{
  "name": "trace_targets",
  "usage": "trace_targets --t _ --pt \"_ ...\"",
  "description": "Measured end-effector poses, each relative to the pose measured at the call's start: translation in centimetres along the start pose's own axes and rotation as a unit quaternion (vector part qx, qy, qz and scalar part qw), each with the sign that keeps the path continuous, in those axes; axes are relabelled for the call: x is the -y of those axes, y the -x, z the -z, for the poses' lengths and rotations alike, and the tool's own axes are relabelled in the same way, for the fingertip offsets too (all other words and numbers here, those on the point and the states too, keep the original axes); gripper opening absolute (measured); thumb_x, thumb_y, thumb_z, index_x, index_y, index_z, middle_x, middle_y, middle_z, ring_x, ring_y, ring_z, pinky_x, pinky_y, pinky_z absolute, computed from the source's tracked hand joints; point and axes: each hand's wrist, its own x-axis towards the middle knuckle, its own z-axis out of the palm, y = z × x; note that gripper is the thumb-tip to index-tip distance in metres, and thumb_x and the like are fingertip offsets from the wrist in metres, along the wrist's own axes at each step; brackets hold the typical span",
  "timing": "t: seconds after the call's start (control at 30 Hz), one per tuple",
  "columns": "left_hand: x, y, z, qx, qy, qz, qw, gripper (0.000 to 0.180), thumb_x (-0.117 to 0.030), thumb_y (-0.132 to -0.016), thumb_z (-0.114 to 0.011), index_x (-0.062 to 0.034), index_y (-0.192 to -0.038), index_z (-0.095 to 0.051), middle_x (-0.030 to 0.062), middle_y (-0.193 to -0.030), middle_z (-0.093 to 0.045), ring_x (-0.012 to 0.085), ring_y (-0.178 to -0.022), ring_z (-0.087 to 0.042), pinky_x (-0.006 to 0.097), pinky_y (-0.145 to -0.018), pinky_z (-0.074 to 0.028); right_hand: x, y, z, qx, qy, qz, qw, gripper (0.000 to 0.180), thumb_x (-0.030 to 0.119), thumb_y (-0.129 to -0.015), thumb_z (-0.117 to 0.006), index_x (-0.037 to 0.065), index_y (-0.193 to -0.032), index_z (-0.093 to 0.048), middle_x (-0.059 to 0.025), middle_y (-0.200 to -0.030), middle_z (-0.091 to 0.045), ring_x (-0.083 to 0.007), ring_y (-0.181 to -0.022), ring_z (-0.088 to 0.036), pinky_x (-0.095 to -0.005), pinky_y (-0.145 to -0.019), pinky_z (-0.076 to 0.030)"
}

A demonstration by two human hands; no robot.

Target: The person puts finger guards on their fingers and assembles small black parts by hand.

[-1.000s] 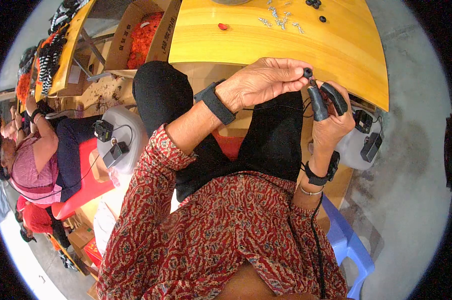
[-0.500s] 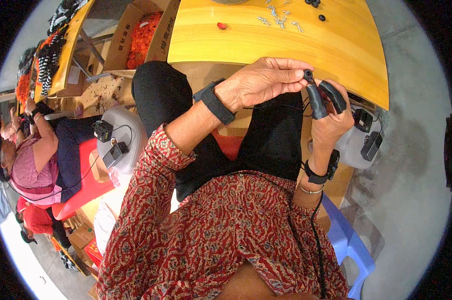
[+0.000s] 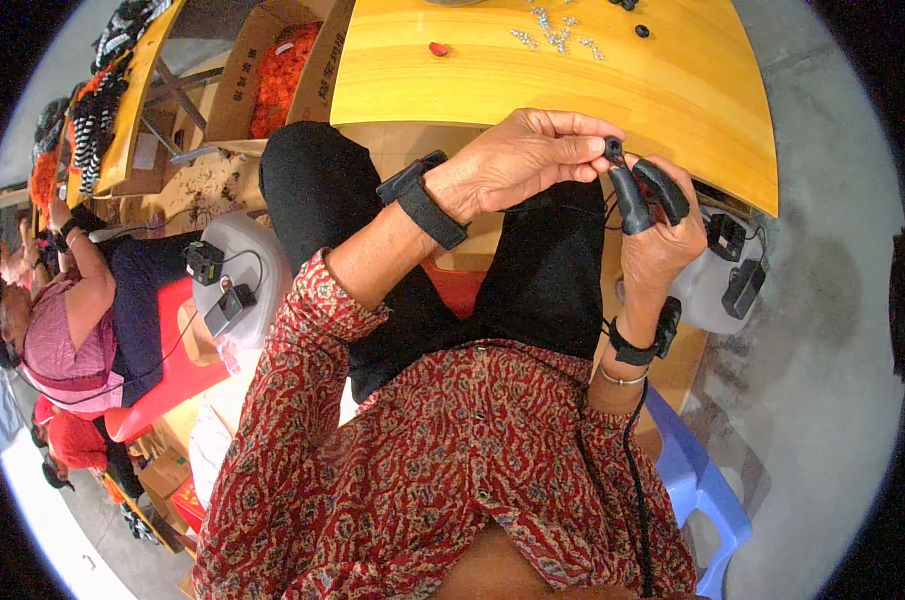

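Over my lap, just off the near edge of the yellow table [image 3: 573, 95], both hands meet. My right hand [image 3: 670, 232] is closed around a pair of pliers [image 3: 629, 200] with thick black handles, which stand somewhat apart. A small round black piece [image 3: 614, 147] sits at the tool's head, pinched between the thumb and forefinger of my left hand [image 3: 528, 165]. Whether the jaws grip that piece is too small to make out. Scattered on the tabletop are small silvery metal bits [image 3: 556, 32], a black round piece [image 3: 642, 31] and a red scrap [image 3: 439, 48].
Left of the table stands a cardboard box [image 3: 235, 90] with orange-red material inside. Translucent plastic containers carrying black devices, one the left container [image 3: 258, 235], flank my legs. A co-worker [image 3: 73, 320] sits at far left. A blue plastic stool [image 3: 708, 490] is at lower right.
Both hands and the pliers have shifted very slightly left and up in the picture. The left thumb and forefinger keep their pinch on the black piece.
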Motion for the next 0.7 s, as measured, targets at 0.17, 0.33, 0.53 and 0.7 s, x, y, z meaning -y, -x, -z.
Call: trace_targets --t 0.17,0.33,0.53,0.7 --pt "-0.08 0.06 -0.53 -0.008 -0.008 -0.001 1.0 0.027 -0.012 -0.089 -0.06 0.0006 -0.113 -0.06 0.007 -0.095 -0.065 0.0111 -0.082 -0.061 0.023 -0.078 -0.051 -0.33 0.12 0.01 -0.012 -0.001 0.025 1.0 0.018 -0.002 -0.071 -0.073 0.0 -0.087 -0.067 -0.0054 -0.085 -0.064 -0.0149 -0.075 -0.062 -0.0245 -0.066 -0.048" --pt "0.0 0.09 -0.39 -0.017 -0.028 -0.007 0.999 0.027 -0.011 -0.089 -0.06 0.0005 -0.113 -0.061 0.007 -0.095 -0.065 0.0107 -0.08 -0.06 0.022 -0.077 -0.052 -0.29 0.05 -0.14 -0.012 -0.002 0.032 0.999 0.018 -0.001 -0.071 -0.073 0.0 -0.087 -0.067 -0.0055 -0.084 -0.064 -0.0155 -0.074 -0.062 -0.0248 -0.066 -0.048" --pt "0.01 0.06 -0.54 -0.032 -0.034 -0.011 0.999 0.026 -0.01 -0.089 -0.06 0.0 -0.112 -0.061 0.0075 -0.095 -0.066 0.0103 -0.078 -0.06 0.022 -0.074 -0.052 -0.25 -0.02 -0.15 -0.009 0.041 0.043 0.998 0.016 -0.001 -0.071 -0.072 0.0 -0.085 -0.067 -0.0063 -0.083 -0.064 -0.0174 -0.074 -0.063 -0.0256 -0.065 -0.049" --pt "-0.06 0.25 -0.59 -0.062 -0.121 -0.027 0.99 0.028 -0.012 -0.088 -0.06 0.0012 -0.113 -0.061 0.0085 -0.095 -0.066 0.0113 -0.078 -0.061 0.023 -0.074 -0.052 -0.14 -0.05 -0.31 -0.001 0.044 0.064 0.997 0.015 -0.002 -0.07 -0.072 0.0 -0.085 -0.066 -0.0069 -0.084 -0.064 -0.0185 -0.074 -0.064 -0.0264 -0.066 -0.049"
